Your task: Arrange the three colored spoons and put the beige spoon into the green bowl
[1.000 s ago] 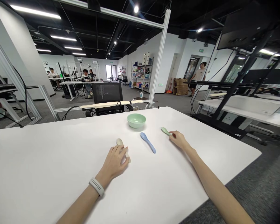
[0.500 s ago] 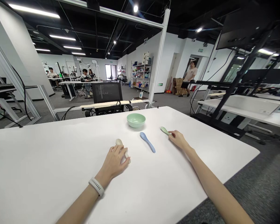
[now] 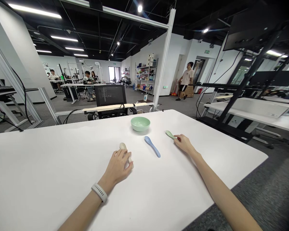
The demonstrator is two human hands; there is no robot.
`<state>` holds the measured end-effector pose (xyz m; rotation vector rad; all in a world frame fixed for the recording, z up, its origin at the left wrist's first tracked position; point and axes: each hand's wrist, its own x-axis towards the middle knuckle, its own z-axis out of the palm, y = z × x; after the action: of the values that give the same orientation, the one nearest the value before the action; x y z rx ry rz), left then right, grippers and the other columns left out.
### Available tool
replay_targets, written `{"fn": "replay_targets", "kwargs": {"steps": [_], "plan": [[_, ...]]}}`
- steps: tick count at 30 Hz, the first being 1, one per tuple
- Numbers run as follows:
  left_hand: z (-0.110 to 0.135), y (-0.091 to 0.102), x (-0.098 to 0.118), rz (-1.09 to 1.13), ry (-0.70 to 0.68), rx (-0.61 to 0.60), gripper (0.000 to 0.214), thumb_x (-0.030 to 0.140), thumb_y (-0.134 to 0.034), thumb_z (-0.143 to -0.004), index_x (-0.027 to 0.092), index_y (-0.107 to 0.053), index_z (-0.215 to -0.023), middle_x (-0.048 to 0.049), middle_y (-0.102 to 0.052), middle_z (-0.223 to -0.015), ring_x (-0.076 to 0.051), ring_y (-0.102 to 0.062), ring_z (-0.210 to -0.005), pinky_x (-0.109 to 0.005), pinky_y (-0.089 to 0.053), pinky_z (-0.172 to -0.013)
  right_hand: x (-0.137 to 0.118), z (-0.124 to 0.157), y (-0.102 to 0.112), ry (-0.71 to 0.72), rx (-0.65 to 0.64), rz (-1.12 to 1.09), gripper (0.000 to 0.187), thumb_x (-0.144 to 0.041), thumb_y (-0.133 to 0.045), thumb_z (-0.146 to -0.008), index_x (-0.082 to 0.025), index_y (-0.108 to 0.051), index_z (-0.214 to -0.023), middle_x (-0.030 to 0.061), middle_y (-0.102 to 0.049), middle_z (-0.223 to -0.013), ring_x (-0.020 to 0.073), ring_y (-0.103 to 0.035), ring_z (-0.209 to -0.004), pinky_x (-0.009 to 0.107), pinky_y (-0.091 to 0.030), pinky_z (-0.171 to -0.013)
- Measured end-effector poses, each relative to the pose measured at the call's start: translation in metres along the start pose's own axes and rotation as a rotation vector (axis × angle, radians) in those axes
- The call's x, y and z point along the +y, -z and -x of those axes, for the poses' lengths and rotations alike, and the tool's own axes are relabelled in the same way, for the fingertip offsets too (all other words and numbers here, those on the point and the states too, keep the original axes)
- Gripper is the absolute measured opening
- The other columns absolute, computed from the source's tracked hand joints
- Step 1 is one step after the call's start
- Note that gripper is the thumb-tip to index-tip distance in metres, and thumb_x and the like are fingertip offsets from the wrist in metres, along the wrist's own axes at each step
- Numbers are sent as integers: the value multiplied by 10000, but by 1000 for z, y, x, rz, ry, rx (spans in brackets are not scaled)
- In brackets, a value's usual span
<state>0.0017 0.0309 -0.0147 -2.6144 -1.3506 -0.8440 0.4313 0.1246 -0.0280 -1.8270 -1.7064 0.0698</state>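
Observation:
A cream spoon [image 3: 122, 146] lies on the white table, its bowl end pointing away from me. My left hand [image 3: 119, 165] covers its handle, thumb on one side and fingers on the other. To the right, my right hand [image 3: 182, 143] pinches the handle of a light green spoon [image 3: 169, 134], whose far end rests on the tabletop. Between the two hands a blue spoon [image 3: 152, 146] lies untouched at a slant. Behind it stands a green bowl [image 3: 140, 124], upright. Most of both held handles is hidden by my fingers.
The white table [image 3: 50, 160] spans the foreground. Past its far edge are a metal frame [image 3: 163, 61] and a black mesh chair [image 3: 110, 95]. A person [image 3: 186, 80] walks in the right background; several people sit at far desks.
The cream spoon's handle end has shifted very slightly left under my left hand. My right hand looks still. The walking person in the background has moved left.

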Motion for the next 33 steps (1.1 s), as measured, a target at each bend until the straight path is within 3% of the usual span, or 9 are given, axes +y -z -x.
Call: {"fn": "replay_targets", "kwargs": {"steps": [22, 33], "plan": [[0, 0, 0, 12, 13, -3, 322, 311, -537, -942, 242, -639, -1240, -94, -714, -1262, -261, -624, -1232, -478, -468, -1036, 0, 1, 0, -10, 13, -17, 462, -367, -539, -844, -107, -806, -1116, 102, -698, -868, 210, -589, -752, 317, -499, -804], [0, -1, 0, -18, 5, 18, 335, 316, -529, -955, 217, -637, -1256, -110, -719, -1276, -267, -631, -1234, -480, -477, -1028, 9, -3, -4, -5, 23, -3, 466, -390, -552, -886, -99, -776, -1172, 118, -695, -954, 216, -624, -779, 338, -508, -831]]}}
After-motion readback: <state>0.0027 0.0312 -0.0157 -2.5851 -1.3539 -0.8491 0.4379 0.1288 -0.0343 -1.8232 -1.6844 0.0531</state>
